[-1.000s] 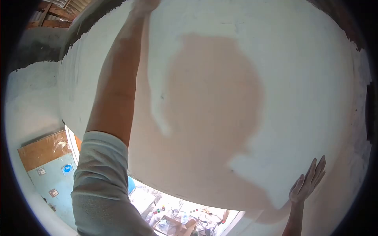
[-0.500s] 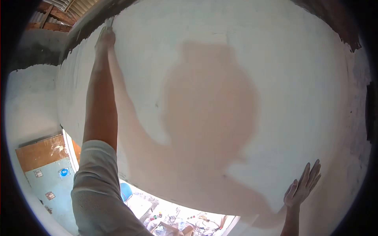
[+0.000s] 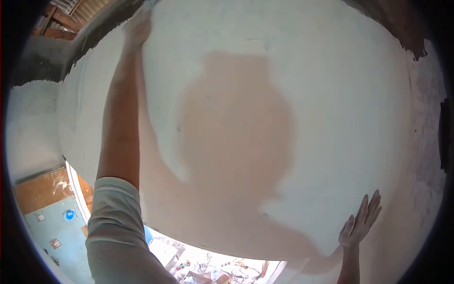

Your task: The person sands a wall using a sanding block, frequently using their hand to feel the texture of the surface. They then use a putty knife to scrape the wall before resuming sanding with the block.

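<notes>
My left hand (image 3: 139, 29) is raised high on the pale plastered wall (image 3: 340, 118), close to the ragged dark edge at the top left. It is smeared by motion, with its fingers closed round a thin, pale grey scraper-like tool (image 3: 147, 6) that touches the wall; its exact kind is blurred. Low on the right, my right hand (image 3: 355, 229) lies against the wall, fingers stretched out and a little apart, holding nothing. Whitish dust covers its fingers. My shadow (image 3: 236, 128) falls across the middle of the wall.
Dark unpainted bands (image 3: 397, 26) border the wall's top. Below its lower edge is a bright opening with a cluttered floor (image 3: 213, 270). A light blue panel (image 3: 59, 232) with a wooden upper part stands at lower left. Roof beams (image 3: 61, 23) show at top left.
My left hand has moved up and to the right along the wall with the tool. My right hand has stayed against the wall. The view has shifted slightly.
</notes>
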Available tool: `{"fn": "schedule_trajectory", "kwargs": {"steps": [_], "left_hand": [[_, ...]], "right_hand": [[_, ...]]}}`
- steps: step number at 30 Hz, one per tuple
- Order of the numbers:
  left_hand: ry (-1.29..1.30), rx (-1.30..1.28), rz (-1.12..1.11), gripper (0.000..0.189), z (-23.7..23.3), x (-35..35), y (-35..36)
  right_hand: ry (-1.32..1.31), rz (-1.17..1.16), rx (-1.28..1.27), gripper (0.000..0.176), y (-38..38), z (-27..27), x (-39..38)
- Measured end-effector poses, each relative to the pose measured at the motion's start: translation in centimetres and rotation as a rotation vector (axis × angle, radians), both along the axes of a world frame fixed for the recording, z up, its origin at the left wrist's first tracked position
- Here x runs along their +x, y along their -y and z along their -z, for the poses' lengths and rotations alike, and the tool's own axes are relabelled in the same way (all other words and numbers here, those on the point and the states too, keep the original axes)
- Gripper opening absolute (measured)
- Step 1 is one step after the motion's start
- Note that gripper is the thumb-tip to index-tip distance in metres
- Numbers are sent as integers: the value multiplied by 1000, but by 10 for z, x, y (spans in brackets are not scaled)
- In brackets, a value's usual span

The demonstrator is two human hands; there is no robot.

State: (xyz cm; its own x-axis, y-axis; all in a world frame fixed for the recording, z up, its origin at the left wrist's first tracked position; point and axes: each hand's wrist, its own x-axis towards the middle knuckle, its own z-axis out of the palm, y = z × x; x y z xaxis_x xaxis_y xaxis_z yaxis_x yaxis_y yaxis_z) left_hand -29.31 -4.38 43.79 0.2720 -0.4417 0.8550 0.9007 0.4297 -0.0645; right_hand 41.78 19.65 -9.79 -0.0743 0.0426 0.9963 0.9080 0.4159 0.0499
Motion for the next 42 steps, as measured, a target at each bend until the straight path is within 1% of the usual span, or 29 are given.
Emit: {"fn": "schedule_trajectory", "kwargs": {"steps": [1,3,4,6,7,10,11,13,15,16,18,20,21,23,24,26,28,29,30,31,32,34,35,37,38,39,40,41,42], "left_hand": [[151,8,56,51,15,-50,12],[500,-3,199,53,52,-98,30],[641,-5,258,54,59,-104,36],[733,-22,274,56,41,-100,30],[546,56,204,54,25,-115,21],[192,-37,33,56,-16,16,-18],[64,-55,-1,57,-21,64,-33],[-182,-102,-35,58,-18,169,-69],[-374,-128,-47,60,3,247,-93],[-439,-136,-50,60,13,272,-98],[-489,-126,-41,62,16,267,-92],[-420,-91,-23,64,8,210,-69],[-357,-64,-21,64,8,168,-57],[-182,-30,3,66,23,61,-21],[-80,-21,17,67,40,9,-3],[174,-25,80,68,97,-109,38],[445,-26,188,70,190,-203,73],[508,-8,226,71,233,-241,87],[627,-15,303,71,263,-224,99],[745,-23,381,71,274,-206,107],[745,-27,377,71,265,-204,106],[961,-70,541,74,230,-205,97],[931,-164,444,71,204,-183,85],[521,-136,53,68,114,-195,39],[610,-170,151,69,71,-147,31],[507,-150,106,68,36,-88,10],[378,-123,65,68,12,-27,-13],[245,-107,31,67,-11,35,-35],[126,-100,10,66,-22,97,-55]], "right_hand": [[-6,-4,9,65,0,-2,-2],[-18,-3,6,65,5,-3,-6],[-29,-1,12,65,5,-5,-7],[-26,-19,11,65,6,-3,-7],[-18,-13,23,65,4,-4,-6],[-14,0,23,65,5,-4,-7],[-12,-3,26,65,5,-6,-7],[-31,-38,33,63,6,-5,-8],[-30,-23,13,63,6,-1,-7],[-25,4,0,63,3,-1,-5],[-1,-7,10,64,1,-1,-3],[-1,-3,13,64,1,-1,-2],[-3,3,17,64,1,-1,-3],[-15,8,-8,64,2,-1,-4],[-17,6,2,63,1,0,-5],[-38,1,2,64,1,0,-9],[-43,5,-6,64,5,-2,-12],[-52,0,-10,64,6,-3,-12],[-45,14,-4,63,6,-3,-12],[-38,30,2,63,6,-3,-13],[-39,28,-2,63,6,-4,-13],[-31,28,7,62,8,-4,-13],[-27,21,21,62,9,-5,-14],[-33,25,15,61,10,-6,-16],[-30,26,6,61,12,-6,-14],[-29,24,11,61,13,-7,-15],[-36,25,9,61,13,-7,-14],[-38,16,14,61,12,-7,-14],[-38,6,18,61,12,-7,-15]]}}
